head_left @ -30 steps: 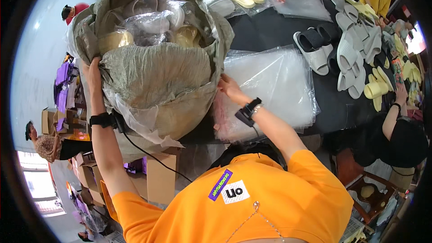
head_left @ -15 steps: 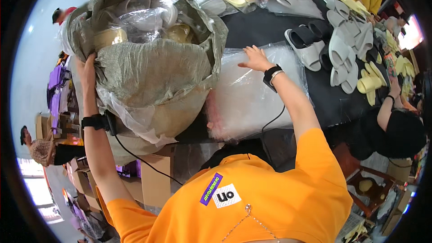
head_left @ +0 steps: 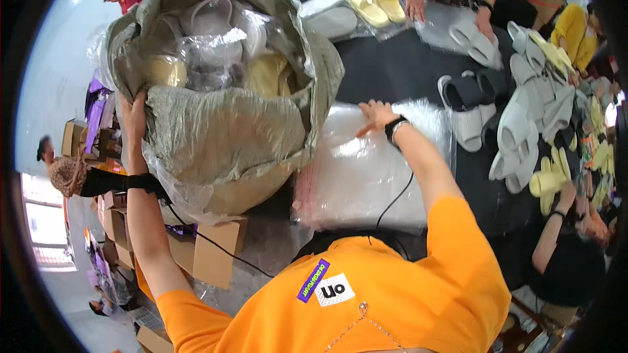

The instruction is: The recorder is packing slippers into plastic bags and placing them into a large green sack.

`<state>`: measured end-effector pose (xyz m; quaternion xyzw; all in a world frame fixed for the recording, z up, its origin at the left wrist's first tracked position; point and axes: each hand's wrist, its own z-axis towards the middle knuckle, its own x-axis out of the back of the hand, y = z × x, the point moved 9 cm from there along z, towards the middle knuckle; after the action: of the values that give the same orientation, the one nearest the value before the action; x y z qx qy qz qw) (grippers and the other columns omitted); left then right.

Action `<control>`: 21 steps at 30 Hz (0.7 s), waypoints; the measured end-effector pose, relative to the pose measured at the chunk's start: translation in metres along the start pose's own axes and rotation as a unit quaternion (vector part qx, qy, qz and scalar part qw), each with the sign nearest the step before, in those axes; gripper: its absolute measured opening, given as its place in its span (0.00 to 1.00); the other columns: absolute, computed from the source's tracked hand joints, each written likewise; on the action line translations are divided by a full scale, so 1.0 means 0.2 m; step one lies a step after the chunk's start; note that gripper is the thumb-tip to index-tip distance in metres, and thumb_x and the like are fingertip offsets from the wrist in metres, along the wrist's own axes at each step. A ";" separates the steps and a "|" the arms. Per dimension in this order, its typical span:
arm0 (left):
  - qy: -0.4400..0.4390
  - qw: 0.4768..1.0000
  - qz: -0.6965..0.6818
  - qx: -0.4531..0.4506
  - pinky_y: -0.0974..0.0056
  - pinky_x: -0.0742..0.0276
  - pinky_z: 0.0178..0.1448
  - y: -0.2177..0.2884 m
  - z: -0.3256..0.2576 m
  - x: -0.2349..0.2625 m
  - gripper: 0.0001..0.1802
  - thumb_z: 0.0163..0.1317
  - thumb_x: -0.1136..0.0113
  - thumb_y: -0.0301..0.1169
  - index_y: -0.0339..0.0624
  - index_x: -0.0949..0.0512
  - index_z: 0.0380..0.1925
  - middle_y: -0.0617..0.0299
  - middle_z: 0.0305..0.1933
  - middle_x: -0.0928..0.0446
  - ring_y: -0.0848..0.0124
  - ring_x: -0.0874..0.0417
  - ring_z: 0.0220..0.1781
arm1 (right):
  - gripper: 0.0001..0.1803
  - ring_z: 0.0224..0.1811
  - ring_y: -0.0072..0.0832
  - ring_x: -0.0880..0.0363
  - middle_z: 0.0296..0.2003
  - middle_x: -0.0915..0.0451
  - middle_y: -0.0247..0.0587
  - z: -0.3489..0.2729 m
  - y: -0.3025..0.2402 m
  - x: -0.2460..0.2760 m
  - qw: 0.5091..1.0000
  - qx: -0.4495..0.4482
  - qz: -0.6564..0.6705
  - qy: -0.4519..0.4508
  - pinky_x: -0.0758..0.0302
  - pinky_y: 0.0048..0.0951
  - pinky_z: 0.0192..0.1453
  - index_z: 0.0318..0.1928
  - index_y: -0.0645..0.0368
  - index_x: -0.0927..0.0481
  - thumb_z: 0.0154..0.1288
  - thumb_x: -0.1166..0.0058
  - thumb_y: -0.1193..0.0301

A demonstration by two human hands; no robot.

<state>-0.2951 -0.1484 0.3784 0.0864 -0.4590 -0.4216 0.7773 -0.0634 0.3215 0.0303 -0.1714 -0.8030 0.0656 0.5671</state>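
A big greenish woven sack (head_left: pixel 226 124) stands on the left, its mouth folded back. Inside lie several slippers in clear plastic, among them a grey pair (head_left: pixel 212 19) and a yellow slipper (head_left: pixel 168 70). My left hand (head_left: pixel 134 116) is closed on the sack's left rim; part of its fingers is hidden by the fabric. Right of the sack, a stack of clear plastic bags (head_left: pixel 373 183) lies flat on the black table. Over its far part, my right hand (head_left: pixel 378 117) has its fingers spread and holds nothing. Whether it touches the top bag, I cannot tell.
Loose grey slippers (head_left: pixel 520 124), a black-and-grey pair (head_left: pixel 470 114) and yellow slippers (head_left: pixel 551 176) cover the table's right side. Across the table, another person's hands (head_left: pixel 483 23) are at a bagged grey pair. Cardboard boxes (head_left: pixel 212 255) stand on the floor to the left.
The view has shifted, so the table's things appear lower in it. My left hand keeps its hold on the sack rim, and my right hand stays spread over the bags.
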 end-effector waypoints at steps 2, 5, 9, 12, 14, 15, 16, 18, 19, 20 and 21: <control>0.011 1.000 0.010 -0.011 0.61 0.41 0.62 0.05 0.01 0.01 0.28 0.56 0.49 0.33 0.31 0.37 0.57 0.47 0.56 0.31 0.57 0.32 0.58 | 0.54 0.61 0.43 0.37 0.54 0.32 0.48 0.00 0.02 -0.01 1.000 -0.012 -0.017 -0.003 0.44 0.49 0.62 0.57 0.54 0.33 0.29 0.34 0.37; 0.028 0.999 0.006 -0.023 0.62 0.40 0.62 0.18 0.00 -0.02 0.28 0.55 0.49 0.32 0.32 0.36 0.57 0.48 0.55 0.29 0.57 0.31 0.57 | 0.54 0.60 0.43 0.36 0.53 0.30 0.47 -0.04 0.07 -0.04 1.000 -0.009 0.010 -0.019 0.44 0.48 0.61 0.57 0.55 0.33 0.28 0.34 0.37; 0.043 0.999 0.025 -0.013 0.62 0.39 0.61 -0.02 0.00 0.06 0.28 0.53 0.49 0.30 0.33 0.35 0.55 0.49 0.54 0.29 0.58 0.30 0.57 | 0.49 0.57 0.40 0.32 0.49 0.26 0.46 -0.14 0.04 -0.08 0.997 0.029 0.073 0.013 0.45 0.42 0.57 0.57 0.53 0.31 0.32 0.33 0.42; 0.035 0.999 0.019 -0.009 0.62 0.39 0.61 0.00 0.01 0.03 0.27 0.53 0.49 0.30 0.32 0.34 0.55 0.49 0.54 0.29 0.59 0.30 0.57 | 0.48 0.54 0.41 0.30 0.48 0.24 0.48 -0.22 0.07 -0.07 0.996 0.018 0.082 0.033 0.44 0.40 0.55 0.54 0.57 0.29 0.32 0.35 0.41; 0.019 1.000 -0.001 -0.001 0.62 0.38 0.60 0.00 0.00 0.01 0.27 0.53 0.49 0.30 0.32 0.33 0.55 0.50 0.52 0.27 0.60 0.29 0.55 | 0.47 0.52 0.43 0.28 0.46 0.23 0.50 -0.26 0.09 -0.07 0.996 0.000 0.091 0.018 0.43 0.40 0.54 0.52 0.58 0.28 0.33 0.35 0.40; 0.011 1.000 0.002 0.026 0.63 0.37 0.60 -0.07 -0.03 0.03 0.27 0.53 0.49 0.30 0.32 0.33 0.54 0.51 0.52 0.27 0.60 0.28 0.54 | 0.46 0.51 0.43 0.27 0.45 0.22 0.50 -0.28 0.08 -0.05 0.995 -0.005 0.096 -0.004 0.42 0.40 0.54 0.51 0.59 0.28 0.33 0.35 0.40; 0.003 0.999 0.004 0.049 0.63 0.37 0.59 -0.06 -0.03 0.04 0.27 0.53 0.48 0.30 0.32 0.33 0.54 0.51 0.51 0.26 0.60 0.28 0.54 | 0.45 0.50 0.44 0.26 0.44 0.22 0.50 -0.28 0.08 -0.04 0.994 -0.012 0.103 -0.024 0.42 0.40 0.53 0.49 0.59 0.28 0.33 0.35 0.41; 0.021 0.997 -0.034 0.066 0.63 0.37 0.59 0.02 -0.03 -0.01 0.28 0.53 0.46 0.31 0.33 0.33 0.55 0.52 0.52 0.26 0.61 0.28 0.54 | 0.44 0.51 0.45 0.26 0.42 0.21 0.52 -0.31 0.13 -0.05 0.994 -0.023 0.105 -0.019 0.40 0.44 0.56 0.47 0.61 0.28 0.35 0.36 0.41; 0.038 0.998 -0.023 0.050 0.63 0.36 0.59 0.01 -0.05 0.03 0.29 0.53 0.46 0.31 0.34 0.34 0.56 0.53 0.53 0.26 0.61 0.27 0.54 | 0.44 0.52 0.45 0.26 0.43 0.21 0.52 -0.31 0.11 -0.05 0.994 -0.020 0.106 -0.025 0.40 0.45 0.56 0.48 0.60 0.29 0.35 0.36 0.40; 0.034 0.999 -0.012 0.036 0.64 0.36 0.58 0.11 -0.04 0.00 0.30 0.52 0.46 0.30 0.34 0.35 0.57 0.53 0.53 0.26 0.61 0.27 0.53 | 0.44 0.52 0.46 0.27 0.43 0.22 0.53 -0.32 0.13 -0.05 0.993 -0.034 0.111 -0.026 0.40 0.47 0.57 0.48 0.60 0.29 0.35 0.36 0.40; 0.038 0.998 -0.037 0.046 0.65 0.35 0.58 0.11 -0.04 0.00 0.30 0.52 0.46 0.31 0.34 0.36 0.57 0.53 0.52 0.26 0.62 0.26 0.52 | 0.46 0.54 0.47 0.28 0.46 0.23 0.54 -0.31 0.11 -0.05 0.994 -0.038 0.095 -0.044 0.40 0.48 0.58 0.51 0.59 0.30 0.35 0.36 0.40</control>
<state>-0.2758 -0.1364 0.3851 0.1545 -0.4448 -0.4247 0.7733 0.0019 0.3337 0.0368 -0.2652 -0.8091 0.0965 0.5155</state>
